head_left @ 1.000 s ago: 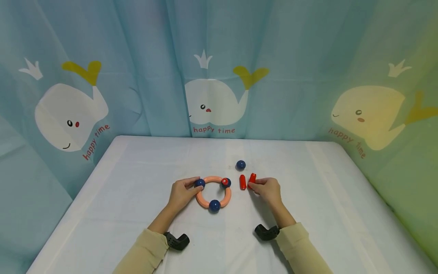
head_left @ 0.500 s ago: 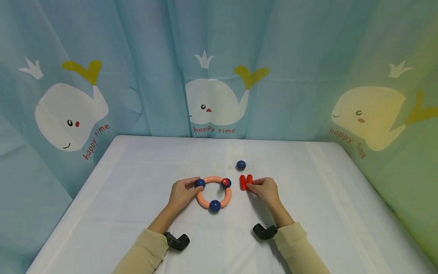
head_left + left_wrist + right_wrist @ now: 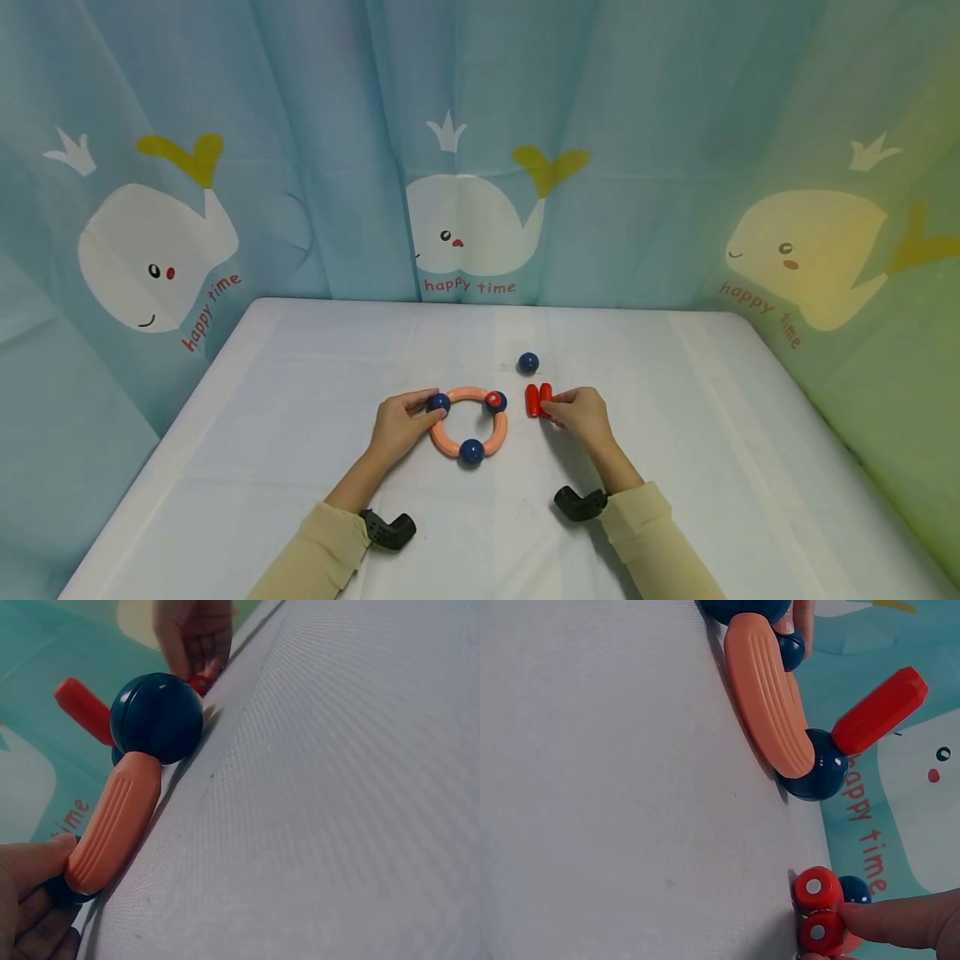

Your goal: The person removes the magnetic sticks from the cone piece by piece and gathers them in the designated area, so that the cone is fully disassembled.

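A ring of curved orange magnetic rods joined by blue balls lies mid-table. My left hand pinches the ball at the ring's upper left between thumb and fingers. From the ball at its upper right a red rod stands up, plain in both wrist views. To the right of the ring lies a second red rod. Alongside it, side by side, is a third red rod, pinched by my right hand. Light end discs of these two rods face the right wrist camera.
A loose blue ball sits just behind the two red rods. The white table ends at a blue-green curtain printed with whales. Each wrist carries a black camera mount.
My right hand has shifted slightly left. Its red rod, tilted and apart from the lying one a second ago, has straightened and come alongside it. My left hand and the ring have stayed put.
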`<state>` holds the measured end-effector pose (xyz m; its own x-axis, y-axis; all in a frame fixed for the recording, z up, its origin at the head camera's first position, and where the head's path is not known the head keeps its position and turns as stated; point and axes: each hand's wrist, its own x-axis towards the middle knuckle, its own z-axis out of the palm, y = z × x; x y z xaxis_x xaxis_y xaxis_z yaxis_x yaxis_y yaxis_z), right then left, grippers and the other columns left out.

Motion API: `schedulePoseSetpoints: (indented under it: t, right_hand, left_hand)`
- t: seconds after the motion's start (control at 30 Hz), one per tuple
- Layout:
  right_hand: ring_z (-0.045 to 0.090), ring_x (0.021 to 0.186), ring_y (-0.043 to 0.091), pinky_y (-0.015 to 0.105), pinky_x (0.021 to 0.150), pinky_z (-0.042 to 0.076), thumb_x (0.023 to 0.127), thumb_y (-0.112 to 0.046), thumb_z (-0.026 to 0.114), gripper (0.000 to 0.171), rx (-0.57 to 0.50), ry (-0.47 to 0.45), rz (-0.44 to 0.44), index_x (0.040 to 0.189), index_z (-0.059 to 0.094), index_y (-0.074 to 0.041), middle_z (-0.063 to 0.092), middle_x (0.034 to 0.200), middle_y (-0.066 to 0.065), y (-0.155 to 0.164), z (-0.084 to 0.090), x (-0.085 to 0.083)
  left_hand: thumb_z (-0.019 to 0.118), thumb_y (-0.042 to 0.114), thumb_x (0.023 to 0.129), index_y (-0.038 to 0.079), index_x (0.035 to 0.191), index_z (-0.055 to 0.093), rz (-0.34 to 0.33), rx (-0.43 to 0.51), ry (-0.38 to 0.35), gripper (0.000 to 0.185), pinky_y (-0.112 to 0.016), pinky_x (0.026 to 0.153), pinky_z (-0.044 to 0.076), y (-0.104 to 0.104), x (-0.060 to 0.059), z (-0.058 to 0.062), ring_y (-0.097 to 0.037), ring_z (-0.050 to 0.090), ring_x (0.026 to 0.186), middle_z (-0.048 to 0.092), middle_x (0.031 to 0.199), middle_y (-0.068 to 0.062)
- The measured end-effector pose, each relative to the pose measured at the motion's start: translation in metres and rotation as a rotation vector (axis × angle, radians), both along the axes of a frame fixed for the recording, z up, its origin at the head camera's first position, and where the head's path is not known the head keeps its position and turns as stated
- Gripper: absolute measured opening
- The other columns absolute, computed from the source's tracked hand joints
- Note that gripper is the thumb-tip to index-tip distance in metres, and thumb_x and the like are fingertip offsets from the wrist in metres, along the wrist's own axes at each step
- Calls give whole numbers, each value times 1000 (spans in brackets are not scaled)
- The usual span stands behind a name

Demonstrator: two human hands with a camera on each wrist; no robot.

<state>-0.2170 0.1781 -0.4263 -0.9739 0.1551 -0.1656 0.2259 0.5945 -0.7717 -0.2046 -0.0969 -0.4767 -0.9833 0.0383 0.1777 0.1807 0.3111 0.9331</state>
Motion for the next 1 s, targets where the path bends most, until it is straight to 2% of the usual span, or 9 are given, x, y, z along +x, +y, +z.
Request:
schedulePoseSetpoints:
  t: [0.23, 0.37, 0.47, 0.53, 0.73, 0.83, 1.0]
  right_hand:
    - [51, 52, 13, 22, 46, 40, 80, -17, 70, 25, 24, 7, 18, 87, 68, 7, 61, 60, 5, 0, 1, 0]
    - [54, 61, 17, 24, 52, 43, 82, -20, 68, 31, 35, 12, 9, 95, 67, 8, 63, 71, 9, 1, 1, 2]
    - [56, 71, 22, 28, 60, 47, 83, -19, 67, 33, 43, 80, 8, 102, 65, 8, 65, 84, 15, 3, 0, 5]
    - [57, 77, 25, 31, 65, 49, 84, -17, 66, 34, 44, 155, 22, 105, 64, 8, 64, 89, 17, 4, -2, 7]
    - [61, 85, 25, 36, 77, 51, 79, -12, 72, 34, -22, 340, 86, 108, 64, 5, 66, 94, 15, -8, -4, 12]
    - [63, 88, 26, 37, 80, 51, 76, -8, 75, 35, -68, 389, 151, 107, 64, 5, 66, 97, 16, -20, -1, 17]
    - [62, 92, 30, 40, 82, 50, 72, -3, 77, 37, -122, 433, 270, 106, 65, 6, 65, 100, 18, -35, -1, 23]
  left_hand:
    - [75, 15, 77, 3, 112, 66, 0, -11, 26, 38, -27, 85, 46, -1, 1, -3, -20, 58, 106, 63, 113, -10]
    - [75, 15, 77, 3, 111, 67, 10, -13, 39, 37, -28, 87, 46, 0, 3, -3, -19, 58, 106, 64, 111, -9]
    - [76, 14, 77, 3, 111, 67, 18, -22, 34, 37, -30, 87, 46, 0, 5, 1, -20, 58, 105, 64, 111, -9]
    - [75, 14, 77, 3, 113, 66, 24, -60, 47, 39, -33, 89, 45, 1, 6, 4, -21, 57, 107, 63, 112, -10]
    - [75, 21, 78, 10, 121, 62, 53, -207, 106, 46, -39, 96, 39, 3, 5, 14, -24, 51, 115, 60, 119, -5]
    - [75, 24, 78, 12, 124, 60, -5, -277, 130, 50, -39, 97, 39, 5, -2, 20, -23, 50, 116, 58, 122, -4]
    - [75, 26, 78, 9, 129, 55, -178, -453, 166, 58, -38, 95, 41, 17, -19, 31, -22, 49, 117, 54, 127, -5]
